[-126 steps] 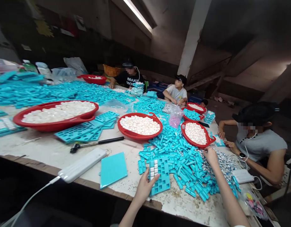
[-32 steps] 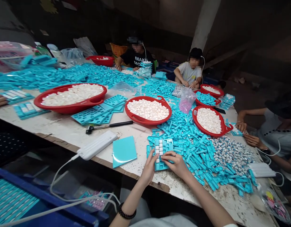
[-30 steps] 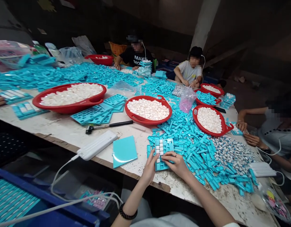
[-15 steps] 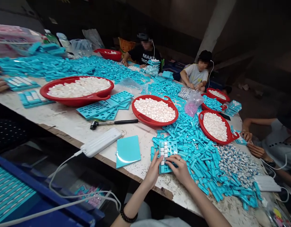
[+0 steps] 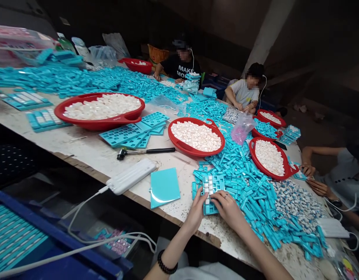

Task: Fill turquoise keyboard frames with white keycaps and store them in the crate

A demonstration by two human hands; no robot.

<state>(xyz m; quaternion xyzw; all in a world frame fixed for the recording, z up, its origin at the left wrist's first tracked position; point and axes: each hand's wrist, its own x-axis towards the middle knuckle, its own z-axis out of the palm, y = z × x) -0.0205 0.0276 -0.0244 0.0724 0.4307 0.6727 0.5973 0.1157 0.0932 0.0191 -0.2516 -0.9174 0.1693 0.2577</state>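
Note:
A blue tray with white square pieces in its left part lies on the table below me. My left hand grips the tray's left edge, thumb and fingers bent at the white pieces. From the right, my right hand reaches over the tray, fingers bent together near the white column; its fingertips are too small to show what they pinch. Around the tray's right side is a heap of blue pieces. A flat blue square plate lies left of my hands.
Red bowls of white pieces stand beyond my hands. A small hammer, a white power bank with a cable and stacked blue grids lie to the left. Several people sit around the table; a co-worker's hands are at the right.
The whole view has shifted slightly, so things appear a little further right. My hands stay at the tray, with little finger movement. The hands at the far left edge have left view.

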